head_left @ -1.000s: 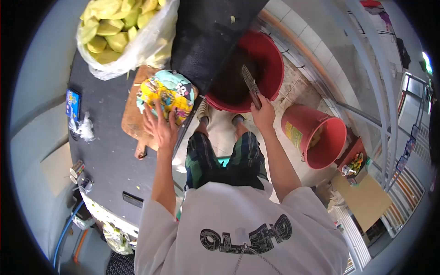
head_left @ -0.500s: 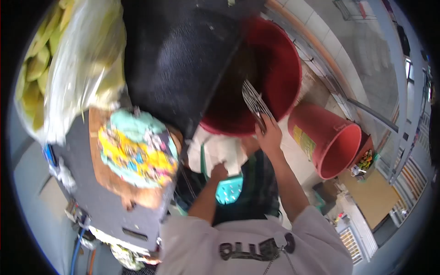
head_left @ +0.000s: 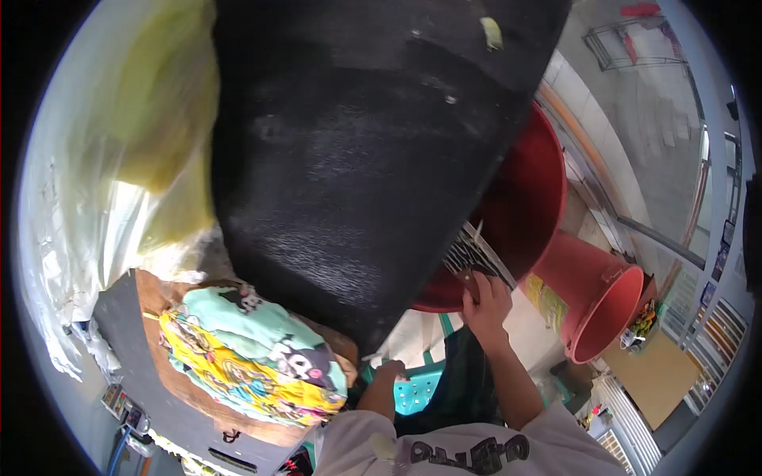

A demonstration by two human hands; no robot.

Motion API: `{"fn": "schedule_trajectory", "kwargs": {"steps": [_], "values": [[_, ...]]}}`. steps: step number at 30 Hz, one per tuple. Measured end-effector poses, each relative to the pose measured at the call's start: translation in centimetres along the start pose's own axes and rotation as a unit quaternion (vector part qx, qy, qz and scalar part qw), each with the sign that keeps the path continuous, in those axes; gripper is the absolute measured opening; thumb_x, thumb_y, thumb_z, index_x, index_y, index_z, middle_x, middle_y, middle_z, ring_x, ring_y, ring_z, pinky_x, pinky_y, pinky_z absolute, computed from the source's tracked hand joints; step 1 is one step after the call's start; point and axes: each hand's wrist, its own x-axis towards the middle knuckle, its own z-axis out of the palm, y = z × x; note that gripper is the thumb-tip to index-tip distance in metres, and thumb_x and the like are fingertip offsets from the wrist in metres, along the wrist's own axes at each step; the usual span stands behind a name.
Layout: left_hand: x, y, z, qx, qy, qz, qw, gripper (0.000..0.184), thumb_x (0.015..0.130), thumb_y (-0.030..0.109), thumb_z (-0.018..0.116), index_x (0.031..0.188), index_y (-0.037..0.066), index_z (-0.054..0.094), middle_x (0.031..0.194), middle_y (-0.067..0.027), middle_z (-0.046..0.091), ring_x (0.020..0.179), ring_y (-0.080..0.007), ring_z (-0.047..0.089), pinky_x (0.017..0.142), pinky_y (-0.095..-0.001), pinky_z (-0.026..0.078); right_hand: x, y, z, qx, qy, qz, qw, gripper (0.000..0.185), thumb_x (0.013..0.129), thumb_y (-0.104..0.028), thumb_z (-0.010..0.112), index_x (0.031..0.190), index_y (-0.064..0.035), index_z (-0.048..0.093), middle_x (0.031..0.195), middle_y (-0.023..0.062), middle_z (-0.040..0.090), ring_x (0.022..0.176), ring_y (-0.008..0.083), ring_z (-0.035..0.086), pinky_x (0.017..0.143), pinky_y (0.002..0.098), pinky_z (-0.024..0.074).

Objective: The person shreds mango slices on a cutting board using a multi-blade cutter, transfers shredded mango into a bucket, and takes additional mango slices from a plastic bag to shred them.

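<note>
1. Roomiest lane for a hand is over the middle of the black tabletop (head_left: 341, 174), just a few small scraps (head_left: 492, 33) in it.
2. Left side's walled off by the bulky plastic bag (head_left: 135, 182), and the cloth bundle (head_left: 254, 353) hogs most of the cutting board (head_left: 163, 349).
3. Big red bucket (head_left: 536, 190) has an open mouth, but the tabletop edge cuts across it and the blade (head_left: 476, 255) pokes in near the right hand (head_left: 488, 305).
4. Going further right, the second bucket (head_left: 583, 293) is in the way.
</note>
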Motion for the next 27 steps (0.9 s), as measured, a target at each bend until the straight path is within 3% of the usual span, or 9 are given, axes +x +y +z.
{"fn": "schedule_trajectory", "kwargs": {"steps": [2,10,13,17,25,27], "values": [[0.4,0.1,0.6,-0.003,0.032,-0.006,0.999,0.057,0.075,0.052,0.079,0.117,0.014,0.072,0.121,-0.0138,0.070,0.115,-0.0344,0.065,0.096,-0.0546,0.052,-0.3,0.1,-0.1,0.005,-0.008,0.000,1.000,0.046,0.075,-0.021,0.073,0.119,-0.0105,0.066,0.095,0.0104,0.061,0.089,0.0317,0.062,0.076,0.0450,0.0485],[-3.3,-2.4,-6.6,-0.055,0.117,-0.014,0.992,0.060,0.075,0.051,0.079,0.120,0.013,0.071,0.129,-0.0116,0.067,0.122,-0.0340,0.061,0.101,-0.0587,0.046,0.6,0.0,-0.1,0.006,-0.009,-0.001,1.000,0.046,0.074,-0.021,0.073,0.119,-0.0112,0.064,0.092,0.0102,0.058,0.087,0.0315,0.061,0.076,0.0429,0.0477],[-8.5,-1.8,-11.3,-0.060,0.171,0.011,0.983,0.058,0.078,0.050,0.078,0.122,0.013,0.070,0.127,-0.0136,0.067,0.119,-0.0347,0.062,0.102,-0.0526,0.048,0.9,-0.4,-0.5,0.006,-0.014,0.001,1.000,0.043,0.075,-0.020,0.072,0.117,-0.0116,0.064,0.090,0.0100,0.058,0.087,0.0315,0.062,0.076,0.0435,0.0474],[-7.9,-5.7,-12.9,-0.078,0.237,0.021,0.968,0.055,0.081,0.048,0.075,0.120,0.010,0.070,0.125,-0.0163,0.067,0.118,-0.0351,0.063,0.101,-0.0503,0.048,0.6,-0.7,-0.2,-0.013,-0.012,0.025,1.000,0.041,0.077,-0.020,0.072,0.116,-0.0114,0.064,0.093,0.0103,0.059,0.090,0.0321,0.062,0.077,0.0445,0.0476],[-13.4,-2.3,-17.3,-0.065,0.312,0.039,0.947,0.045,0.087,0.040,0.068,0.114,0.005,0.069,0.118,-0.0209,0.067,0.113,-0.0370,0.064,0.096,-0.0498,0.050,0.6,-0.8,0.1,-0.004,0.018,0.025,1.000,0.042,0.075,-0.021,0.072,0.115,-0.0110,0.065,0.095,0.0106,0.061,0.092,0.0329,0.063,0.080,0.0449,0.0489],[-15.3,-0.1,-18.3,-0.055,0.344,0.049,0.936,0.042,0.089,0.038,0.067,0.113,0.003,0.069,0.116,-0.0220,0.067,0.111,-0.0375,0.064,0.094,-0.0496,0.050,0.7,-0.8,0.2,-0.022,0.026,0.017,0.999,0.045,0.072,-0.020,0.074,0.115,-0.0113,0.064,0.094,0.0110,0.060,0.088,0.0353,0.062,0.076,0.0471,0.0492]]}}
